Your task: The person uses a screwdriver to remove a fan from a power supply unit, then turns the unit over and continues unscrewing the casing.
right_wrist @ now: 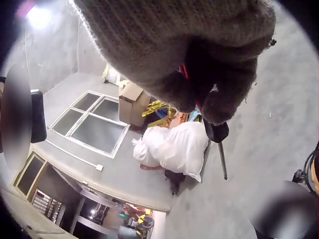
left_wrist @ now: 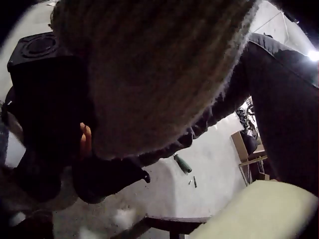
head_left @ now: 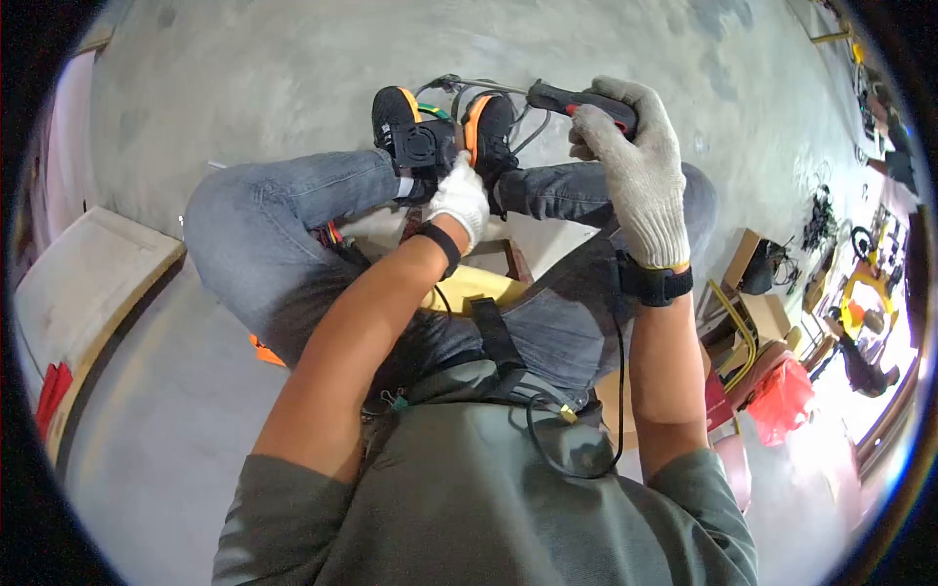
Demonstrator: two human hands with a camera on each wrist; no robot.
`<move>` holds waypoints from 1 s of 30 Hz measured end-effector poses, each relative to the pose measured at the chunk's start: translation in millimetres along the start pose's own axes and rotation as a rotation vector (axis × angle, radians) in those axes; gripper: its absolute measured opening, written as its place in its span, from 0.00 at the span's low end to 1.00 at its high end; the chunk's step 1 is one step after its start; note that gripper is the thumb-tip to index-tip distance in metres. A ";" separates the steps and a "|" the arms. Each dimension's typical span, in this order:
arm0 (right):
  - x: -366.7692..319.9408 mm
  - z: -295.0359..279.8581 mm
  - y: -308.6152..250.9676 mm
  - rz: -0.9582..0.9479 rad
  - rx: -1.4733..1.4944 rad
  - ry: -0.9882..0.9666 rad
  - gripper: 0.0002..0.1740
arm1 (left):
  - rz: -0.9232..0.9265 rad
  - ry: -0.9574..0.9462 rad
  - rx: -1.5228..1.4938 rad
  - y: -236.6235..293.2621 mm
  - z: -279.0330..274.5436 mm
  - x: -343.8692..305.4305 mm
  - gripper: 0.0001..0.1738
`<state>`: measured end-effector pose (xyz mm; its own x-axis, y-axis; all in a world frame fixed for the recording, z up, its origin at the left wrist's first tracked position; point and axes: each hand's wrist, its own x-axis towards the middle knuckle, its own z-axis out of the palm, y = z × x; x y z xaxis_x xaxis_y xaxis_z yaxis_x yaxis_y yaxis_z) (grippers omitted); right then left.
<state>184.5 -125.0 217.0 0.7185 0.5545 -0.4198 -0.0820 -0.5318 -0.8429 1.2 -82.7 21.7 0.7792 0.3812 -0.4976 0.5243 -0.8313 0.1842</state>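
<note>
My gloved left hand (head_left: 461, 202) grips a black box-shaped device (head_left: 418, 145) with a round grille, over the shoes; the fingertips are partly hidden. In the left wrist view the same device (left_wrist: 37, 50) sits beside the glove (left_wrist: 159, 74), which covers much of the frame. Raised to the right, my gloved right hand (head_left: 640, 161) has its fingers wrapped around the black and red handle of a screwdriver (head_left: 562, 99). Its shaft points left, above the right shoe. The screwdriver's shaft (right_wrist: 223, 162) slants down from the glove (right_wrist: 179, 50) in the right wrist view.
Black shoes (head_left: 495, 127) with orange soles stand on the concrete floor, near black cables (head_left: 532, 135). A yellow surface (head_left: 479, 285) lies between the legs. At left is a pale board (head_left: 98, 283); boxes and a red bag (head_left: 782, 398) are at right. A green object (left_wrist: 182, 164) lies on the floor.
</note>
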 end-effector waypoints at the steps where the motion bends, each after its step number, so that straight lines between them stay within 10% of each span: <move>1: 1.8 -2.7 5.8 -0.005 0.016 -0.012 0.23 | 0.164 -0.110 0.089 -1.1 1.6 0.9 0.29; 4: 6.3 -6.3 16.6 -0.012 0.056 -0.022 0.22 | 0.350 -0.208 0.186 -6.3 7.2 5.2 0.31; 6: 5.9 -7.8 18.5 0.008 0.023 -0.007 0.22 | 0.399 0.148 0.194 -10.8 9.4 3.9 0.24; 15: 6.4 -11.1 16.5 0.008 0.059 -0.007 0.24 | 0.157 0.524 -0.486 4.7 -50.0 11.1 0.25; 30: 23.0 60.2 -31.8 -0.269 -0.353 -0.354 0.20 | -0.276 0.629 -0.617 -5.4 -59.5 -1.7 0.35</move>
<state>162.1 -56.8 213.8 0.4023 0.8483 -0.3444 0.3513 -0.4904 -0.7976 17.5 -54.8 72.0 0.5476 0.8336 -0.0720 0.6685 -0.3842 0.6368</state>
